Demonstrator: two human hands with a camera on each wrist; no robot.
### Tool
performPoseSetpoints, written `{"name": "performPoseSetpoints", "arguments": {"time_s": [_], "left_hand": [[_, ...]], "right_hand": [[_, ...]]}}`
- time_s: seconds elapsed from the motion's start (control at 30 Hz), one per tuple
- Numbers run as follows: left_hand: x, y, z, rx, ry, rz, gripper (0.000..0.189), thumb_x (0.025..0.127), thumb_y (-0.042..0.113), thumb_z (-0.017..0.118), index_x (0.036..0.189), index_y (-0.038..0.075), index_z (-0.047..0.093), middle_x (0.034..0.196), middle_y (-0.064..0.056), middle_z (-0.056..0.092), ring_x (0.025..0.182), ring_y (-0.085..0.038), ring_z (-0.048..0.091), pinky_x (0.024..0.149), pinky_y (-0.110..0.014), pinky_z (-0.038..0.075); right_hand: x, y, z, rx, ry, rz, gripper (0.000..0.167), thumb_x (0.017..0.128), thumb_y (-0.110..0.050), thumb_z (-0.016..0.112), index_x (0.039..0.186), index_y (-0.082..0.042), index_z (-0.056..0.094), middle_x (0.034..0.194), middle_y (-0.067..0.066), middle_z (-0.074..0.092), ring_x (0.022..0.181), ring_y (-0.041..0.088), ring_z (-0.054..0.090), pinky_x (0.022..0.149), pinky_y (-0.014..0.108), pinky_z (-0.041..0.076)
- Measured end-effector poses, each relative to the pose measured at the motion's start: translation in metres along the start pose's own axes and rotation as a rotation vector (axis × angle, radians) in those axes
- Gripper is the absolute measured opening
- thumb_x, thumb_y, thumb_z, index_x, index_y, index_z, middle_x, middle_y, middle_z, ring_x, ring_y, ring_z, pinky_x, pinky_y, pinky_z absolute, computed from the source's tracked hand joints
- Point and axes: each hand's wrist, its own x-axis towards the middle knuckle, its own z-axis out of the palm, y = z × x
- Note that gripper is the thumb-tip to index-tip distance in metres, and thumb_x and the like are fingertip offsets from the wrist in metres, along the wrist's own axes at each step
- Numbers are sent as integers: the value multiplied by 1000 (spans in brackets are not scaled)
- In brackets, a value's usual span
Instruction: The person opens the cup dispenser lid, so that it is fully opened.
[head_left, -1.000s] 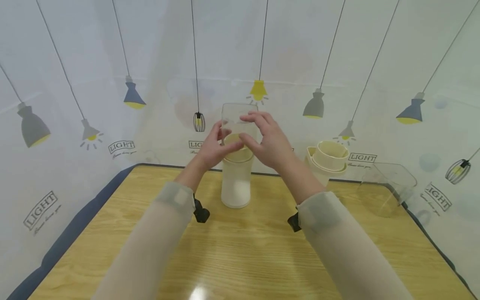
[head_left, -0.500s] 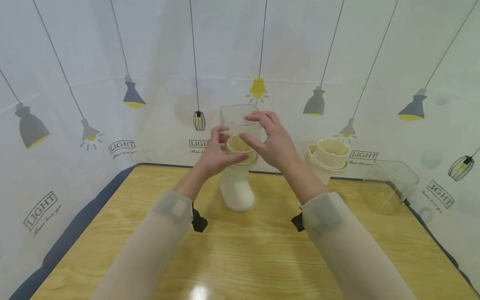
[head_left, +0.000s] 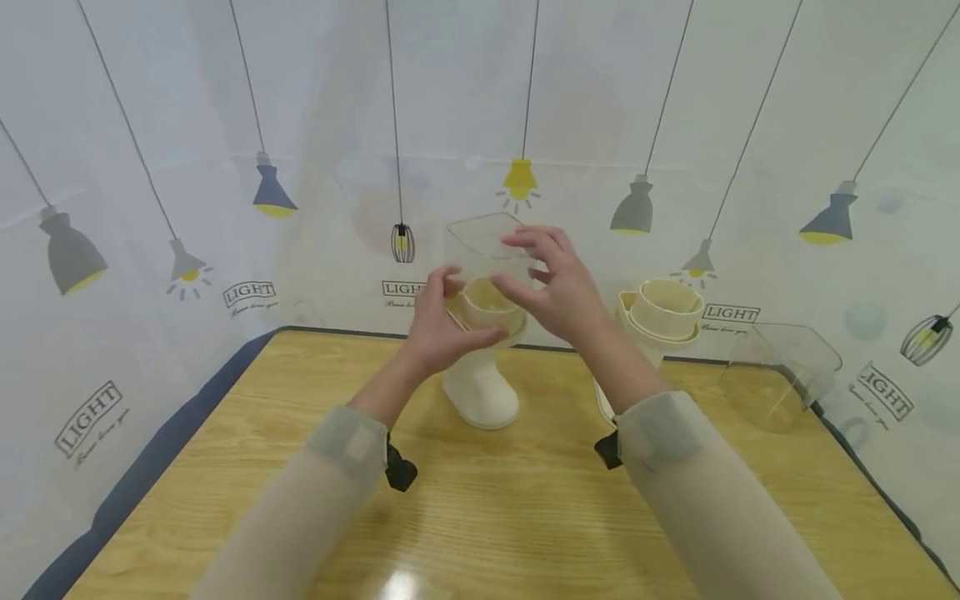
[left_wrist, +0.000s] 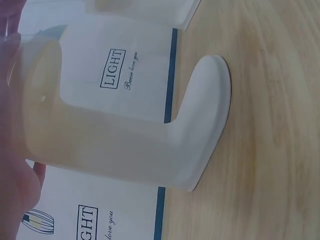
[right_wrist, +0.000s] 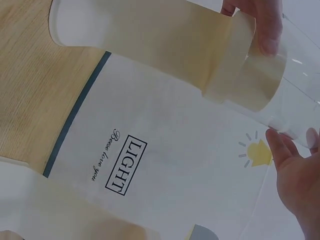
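Clear container (head_left: 475, 250) over cream stand (head_left: 483, 392): watch for slipping, tipping, stray turning

Location: sits near the back of the table (head_left: 480, 517), around the cream ring (head_left: 483, 312) on top of the stand, between both hands.

Risks, left to right.
- At left hand (head_left: 438, 329): thumb across the front, fingers curled behind, clasped low on the clear wall beside the ring. Cannot tell how firmly, or whether also on the collar. Could slide on the smooth wall if pressed unevenly.
- At centre: could tip the stand if pushed sideways up high, judging by the tall, narrow build. Could swing the whole stand round, with the foot (left_wrist: 202, 100) unheld. Might cock the clear container on the ring if twisted askew.
- At right hand (head_left: 558, 287): spread and curved round the upper wall, thumb and fingers apart, tips touching. Could lose purchase through fingertip contact alone. Could knock the second stand (head_left: 667, 321) with the right forearm (head_left: 611, 358) if swung right. Less likely to reach the second clear container (head_left: 783, 379), well apart.

Change against one second ago, left to right.
- Left: clasped slightly farther right.
- Centre: foot turned, now pointing toward front right; rim turned too, showing a corner.
- Right: carried slightly rightward; more of the second stand's base uncovered.
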Motion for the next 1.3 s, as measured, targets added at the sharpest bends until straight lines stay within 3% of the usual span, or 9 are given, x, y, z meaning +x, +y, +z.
{"name": "performPoseSetpoints", "arguments": {"time_s": [0.23, 0.4, 0.7, 0.83, 1.07, 1.23, 1.3], "left_hand": [[-10, 5, 5, 37, 40, -5, 120, 72, 53, 101, 166, 23, 33, 152, -8, 54, 143, -28, 47, 119, -55, 48], [-15, 5, 5, 55, 38, 6, 120, 72, 54, 101, 166, 24, 33, 152, -7, 55, 144, -27, 46, 119, -54, 49], [-22, 7, 5, -2, 20, 51, 119, 72, 49, 102, 165, 19, 35, 147, -8, 60, 136, -25, 55, 118, -52, 50], [-27, 7, 8, 4, 36, 53, 119, 70, 49, 102, 165, 21, 36, 147, -8, 57, 136, -25, 52, 116, -51, 51], [-33, 7, 17, -59, 28, 56, 126, 72, 42, 104, 168, 21, 24, 157, -9, 49, 145, -29, 51, 122, -55, 47], [-34, 7, 23, -87, 48, 84, 126, 74, 41, 104, 167, 19, 22, 159, -7, 53, 148, -30, 53, 123, -56, 45], [-33, 8, 25, -88, 56, 78, 127, 72, 42, 104, 166, 21, 22, 160, -7, 53, 148, -30, 52, 123, -56, 45]], "right_hand": [[-4, 2, -3, 16, -7, 8, 53, 98, -20, 85, 146, -9, 66, 162, 11, 48, 140, 43, 57, 117, 54, 55], [-7, 0, -5, 4, -5, 21, 54, 97, -24, 87, 146, -11, 67, 161, 9, 49, 139, 39, 59, 116, 53, 56], [-14, -6, -2, -57, 26, 25, 57, 94, -32, 89, 145, -16, 68, 156, 10, 47, 136, 34, 59, 111, 53, 59], [-18, -6, 3, -51, 46, 7, 57, 95, -30, 88, 145, -17, 65, 157, 13, 42, 134, 33, 56, 111, 55, 55], [-22, -10, 21, -57, 125, 12, 71, 89, -30, 94, 148, -13, 59, 163, 13, 34, 149, 32, 48, 122, 57, 47], [-21, -13, 34, -29, 191, 55, 75, 87, -35, 96, 146, -13, 54, 177, 10, 23, 160, 32, 39, 123, 58, 48], [-20, -14, 37, -17, 218, 76, 75, 87, -37, 96, 144, -13, 54, 177, 11, 27, 159, 33, 41, 121, 58, 50]]}}
